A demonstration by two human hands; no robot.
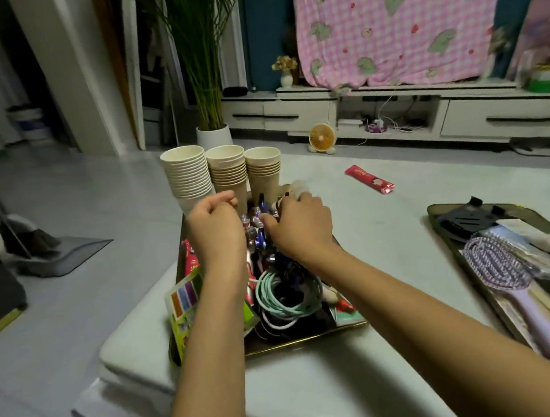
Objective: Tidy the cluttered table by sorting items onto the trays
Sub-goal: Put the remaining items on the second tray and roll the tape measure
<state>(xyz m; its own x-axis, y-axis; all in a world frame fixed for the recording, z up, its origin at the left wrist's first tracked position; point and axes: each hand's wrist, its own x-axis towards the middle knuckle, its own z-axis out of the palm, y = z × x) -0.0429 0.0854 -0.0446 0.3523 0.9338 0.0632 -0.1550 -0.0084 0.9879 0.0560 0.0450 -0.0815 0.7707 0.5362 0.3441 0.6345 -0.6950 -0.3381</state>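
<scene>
I am filling the front tray (314,336) and side tray (434,212); a red packet (369,179) is waiting at two o'clock; my left hand (216,228) and right hand (299,227) are curling; I cannot tell round what.

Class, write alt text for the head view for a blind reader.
Left hand and right hand reach into a cluttered tray by three cup stacks. A second tray holds a hairbrush; a red packet lies loose on the table.

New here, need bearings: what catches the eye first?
The left hand and right hand reach over a crowded tray at the left edge of the table, three paper cup stacks standing at its far end. A lilac hairbrush lies on a second tray at right; a red packet lies alone farther back.
</scene>
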